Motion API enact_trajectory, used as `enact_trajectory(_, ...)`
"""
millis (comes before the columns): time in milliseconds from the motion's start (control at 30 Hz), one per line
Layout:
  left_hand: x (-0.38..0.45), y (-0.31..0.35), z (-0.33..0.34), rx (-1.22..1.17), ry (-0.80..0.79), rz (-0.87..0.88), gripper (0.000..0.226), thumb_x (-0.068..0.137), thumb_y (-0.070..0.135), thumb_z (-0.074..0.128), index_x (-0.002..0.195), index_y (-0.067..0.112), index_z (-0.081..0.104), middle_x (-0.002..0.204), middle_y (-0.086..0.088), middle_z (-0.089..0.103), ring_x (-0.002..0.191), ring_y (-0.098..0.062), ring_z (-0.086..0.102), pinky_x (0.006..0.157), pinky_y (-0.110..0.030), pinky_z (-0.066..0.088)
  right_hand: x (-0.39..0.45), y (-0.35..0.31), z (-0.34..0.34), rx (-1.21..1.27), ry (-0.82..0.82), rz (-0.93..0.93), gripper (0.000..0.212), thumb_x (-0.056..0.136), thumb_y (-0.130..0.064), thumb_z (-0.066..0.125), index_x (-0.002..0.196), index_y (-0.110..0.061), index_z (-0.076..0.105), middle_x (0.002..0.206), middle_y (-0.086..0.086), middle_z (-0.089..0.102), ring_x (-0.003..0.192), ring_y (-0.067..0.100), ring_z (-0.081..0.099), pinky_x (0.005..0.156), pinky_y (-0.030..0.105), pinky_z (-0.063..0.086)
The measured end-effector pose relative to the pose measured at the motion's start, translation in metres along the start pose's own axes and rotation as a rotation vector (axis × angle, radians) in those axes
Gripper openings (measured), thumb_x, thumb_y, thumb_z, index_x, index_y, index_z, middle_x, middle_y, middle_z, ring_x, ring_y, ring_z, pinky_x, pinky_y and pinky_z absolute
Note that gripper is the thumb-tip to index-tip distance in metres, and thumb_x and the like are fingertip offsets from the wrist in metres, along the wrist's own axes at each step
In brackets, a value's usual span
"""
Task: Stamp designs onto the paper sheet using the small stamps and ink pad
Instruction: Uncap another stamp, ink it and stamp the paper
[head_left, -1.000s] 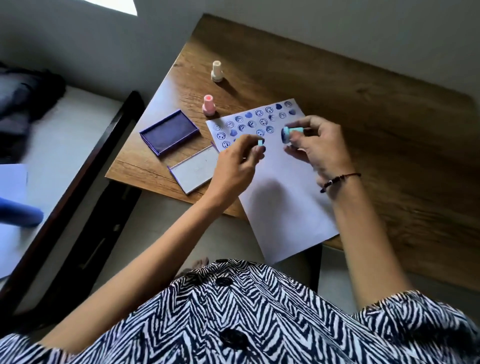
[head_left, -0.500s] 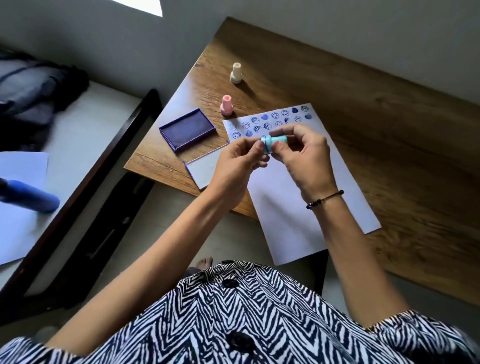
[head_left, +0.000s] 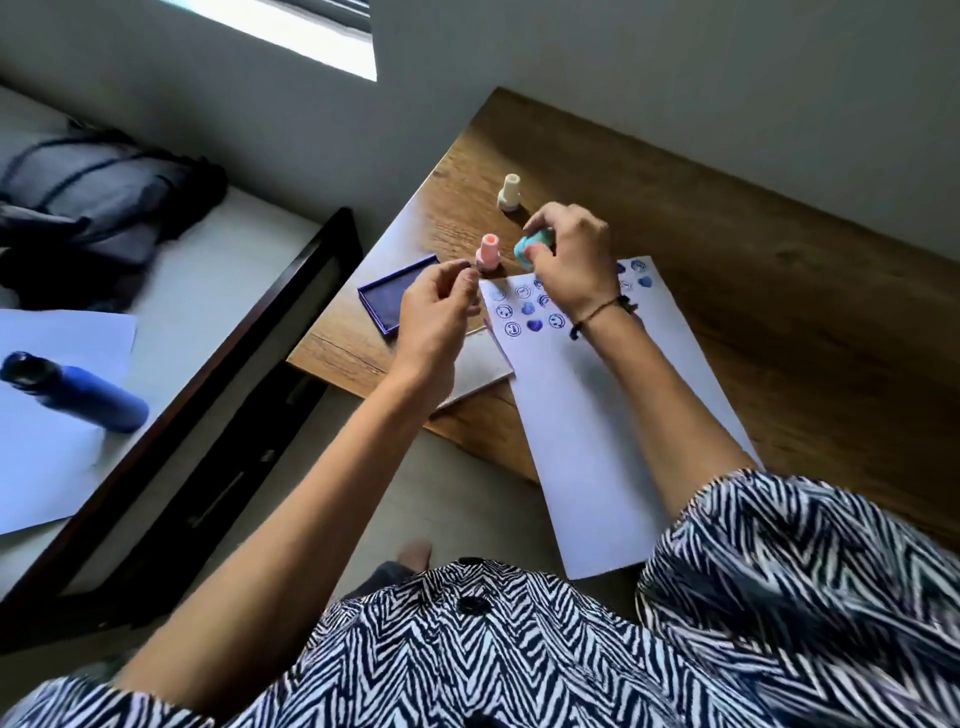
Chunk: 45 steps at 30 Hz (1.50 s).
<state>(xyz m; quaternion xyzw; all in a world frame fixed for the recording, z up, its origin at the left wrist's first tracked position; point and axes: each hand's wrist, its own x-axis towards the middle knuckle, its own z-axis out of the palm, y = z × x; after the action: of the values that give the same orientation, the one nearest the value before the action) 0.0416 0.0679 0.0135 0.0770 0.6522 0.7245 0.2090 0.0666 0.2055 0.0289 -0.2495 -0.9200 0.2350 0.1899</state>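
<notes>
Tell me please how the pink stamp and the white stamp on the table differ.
The pink stamp stands near the ink pad and the corner of the paper sheet; the white stamp stands farther back, apart from both. The pink stamp is pink; the white stamp is cream-white. Both stand upright on the table, untouched, with the same small capped shape.

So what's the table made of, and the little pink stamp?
The table looks like wood or a wood-look laminate: brown with grain lines and a dull sheen. The pink stamp seems to be smooth, matte plastic, judging by its even pastel colour and moulded shape.
</notes>
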Motion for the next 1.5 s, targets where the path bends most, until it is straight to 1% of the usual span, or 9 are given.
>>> enact_trajectory(133,0.005,-0.003,-0.009,-0.055,-0.001,-0.025,0.015,0.091,0.004,0.045,0.1,0.003,0.057,0.076,0.0,0.056,0.067,-0.012,0.051,0.068,-0.025,0.046,0.024,0.006,0.025,-0.344,-0.242,-0.083,0.022,0.085,-0.007,0.053,0.105,-0.005,0.059,0.114,0.022,0.058,0.109,0.037,0.054,0.09,0.04,0.047)
enact_trajectory(233,0.006,-0.004,-0.014,-0.097,0.002,-0.033,0.015,0.091,0.003,0.045,0.094,0.008,0.058,0.079,-0.004,0.059,0.07,-0.014,0.053,0.072,-0.028,0.047,0.036,0.003,0.017,-0.35,-0.337,-0.103,0.029,0.08,-0.006,0.056,0.109,-0.007,0.057,0.115,0.022,0.059,0.11,0.038,0.053,0.092,0.038,0.044)
enact_trajectory(400,0.007,-0.003,-0.021,-0.137,0.035,-0.03,0.016,0.09,0.0,0.043,0.096,0.006,0.058,0.083,-0.005,0.061,0.064,-0.007,0.058,0.057,-0.013,0.049,0.099,-0.009,0.006,-0.24,-0.275,-0.025,0.033,0.081,-0.011,0.059,0.114,-0.009,0.057,0.123,0.02,0.059,0.115,0.034,0.054,0.098,0.034,0.041)
enact_trajectory(567,0.007,0.002,-0.034,-0.14,0.043,-0.014,0.018,0.09,-0.002,0.043,0.095,0.003,0.06,0.076,-0.003,0.061,0.054,0.001,0.06,0.053,-0.011,0.048,0.115,-0.01,0.03,-0.354,-0.393,-0.078,0.026,0.08,-0.006,0.061,0.105,-0.005,0.066,0.118,0.018,0.065,0.11,0.033,0.059,0.091,0.035,0.048)
enact_trajectory(700,0.012,0.006,-0.045,-0.098,0.083,0.004,0.02,0.088,-0.001,0.048,0.098,0.009,0.062,0.078,-0.002,0.063,0.061,-0.003,0.058,0.062,-0.014,0.051,0.095,-0.024,0.018,0.214,-0.333,-0.008,0.021,0.072,-0.006,0.073,0.091,0.002,0.07,0.077,0.014,0.067,0.059,0.015,0.058,0.061,0.027,0.052)
enact_trajectory(833,0.012,0.012,-0.045,-0.123,0.064,0.038,0.022,0.086,0.005,0.055,0.105,0.013,0.061,0.085,0.001,0.066,0.063,-0.001,0.06,0.068,-0.013,0.053,0.039,-0.046,0.009,0.596,-0.46,-0.017,0.013,0.075,0.002,0.069,0.088,0.003,0.068,0.06,0.004,0.058,0.044,0.003,0.054,0.042,0.015,0.046)
enact_trajectory(1033,0.004,0.006,-0.058,-0.058,0.052,0.093,0.021,0.085,0.003,0.057,0.096,0.019,0.065,0.08,0.001,0.067,0.064,0.0,0.061,0.063,-0.012,0.05,0.001,-0.054,0.024,0.666,-0.451,-0.001,0.013,0.079,-0.003,0.069,0.092,0.0,0.068,0.07,0.005,0.063,0.058,0.003,0.059,0.055,0.019,0.05)
enact_trajectory(1267,0.003,0.008,-0.069,-0.098,0.082,0.056,0.023,0.083,0.0,0.056,0.074,0.018,0.068,0.062,0.007,0.066,0.061,-0.01,0.057,0.063,-0.021,0.048,-0.017,-0.067,0.032,0.732,-0.41,0.006,0.012,0.081,0.001,0.065,0.093,0.004,0.066,0.076,0.012,0.064,0.061,0.012,0.058,0.052,0.018,0.05)
enact_trajectory(1500,0.005,0.011,-0.073,-0.339,0.122,-0.097,0.023,0.083,-0.001,0.052,0.065,0.009,0.063,0.062,-0.002,0.061,0.058,-0.009,0.054,0.061,-0.019,0.045,-0.024,-0.084,0.031,0.654,-0.317,-0.108,0.011,0.079,0.006,0.064,0.09,0.005,0.067,0.083,0.02,0.065,0.075,0.022,0.057,0.07,0.041,0.052)
